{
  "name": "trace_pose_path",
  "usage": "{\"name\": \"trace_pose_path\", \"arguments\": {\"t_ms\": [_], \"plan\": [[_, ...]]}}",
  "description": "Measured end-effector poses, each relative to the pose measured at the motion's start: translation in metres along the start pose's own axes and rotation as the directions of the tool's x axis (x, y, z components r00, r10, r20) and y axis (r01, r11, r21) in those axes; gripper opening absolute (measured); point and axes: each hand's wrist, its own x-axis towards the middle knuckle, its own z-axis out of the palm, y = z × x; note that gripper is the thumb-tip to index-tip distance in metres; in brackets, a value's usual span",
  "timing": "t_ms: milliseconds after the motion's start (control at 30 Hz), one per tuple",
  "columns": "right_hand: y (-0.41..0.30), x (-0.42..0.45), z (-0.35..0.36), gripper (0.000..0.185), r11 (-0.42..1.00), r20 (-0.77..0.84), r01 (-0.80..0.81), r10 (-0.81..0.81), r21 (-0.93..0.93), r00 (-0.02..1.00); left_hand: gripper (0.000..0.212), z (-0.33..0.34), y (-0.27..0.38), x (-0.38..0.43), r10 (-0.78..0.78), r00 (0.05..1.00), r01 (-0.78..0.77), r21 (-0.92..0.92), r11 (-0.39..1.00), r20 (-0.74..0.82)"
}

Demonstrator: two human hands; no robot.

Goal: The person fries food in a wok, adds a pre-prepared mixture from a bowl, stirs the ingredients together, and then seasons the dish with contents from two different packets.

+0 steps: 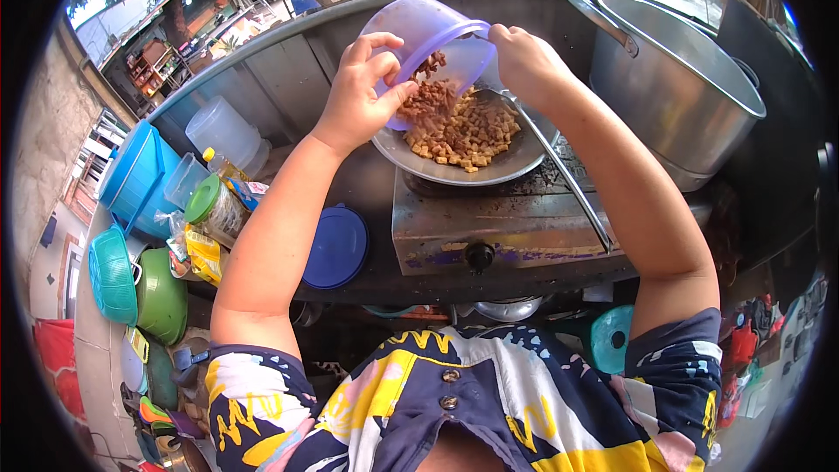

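Observation:
A translucent purple plastic tub [409, 23] is tipped over a wide metal wok [429, 167]. Brown meat pieces [429, 95] spill from its mouth. My right hand [529, 65] grips the tub's rim on the right. At its left side is my left hand [367, 88], thumb against the lower rim and some fingers raised. Golden cubed food [482, 134] lies in the wok, partly under the meat. A long-handled metal utensil [564, 170] leans out of the wok toward me, its head hidden. The wok sits on a metal gas stove [439, 229] with a black knob [479, 255].
A large aluminium pot [662, 92] stands at the right. A blue lid [336, 246] lies left of the stove. Further left are a green-lidded jar [213, 203], an oil bottle [223, 164], a clear container [223, 131], a blue bucket [141, 177] and a green basin [162, 295].

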Motion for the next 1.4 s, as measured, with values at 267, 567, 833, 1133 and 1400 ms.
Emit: {"name": "trace_pose_path", "arguments": {"t_ms": [267,567,833,1133,1400], "plan": [[0.018,-0.017,-0.003,0.026,0.999,-0.004,0.018,-0.018,-0.03,1.0,0.021,0.001,0.008,0.006,0.153,0.983,-0.159,0.056,0.986,0.098],[0.026,-0.043,-0.009,0.015,0.997,-0.078,0.073,-0.076,-0.038,0.994,0.024,-0.005,0.014,0.011,0.314,0.942,-0.328,0.132,0.935,0.114],[0.013,-0.024,0.012,0.023,0.99,-0.193,0.111,-0.093,0.083,0.977,0.027,-0.017,-0.017,0.017,-0.036,0.985,0.039,0.015,0.999,-0.167],[-0.032,0.058,0.023,0.032,0.817,-0.087,-0.198,0.288,0.541,0.954,0.02,-0.029,-0.035,0.016,-0.21,0.966,0.162,-0.278,0.947,-0.151],[-0.056,0.041,0.024,0.028,0.913,0.147,0.407,-0.402,-0.001,0.904,0.017,-0.04,-0.058,0.004,-0.418,0.906,0.305,-0.588,0.749,-0.062]]}}
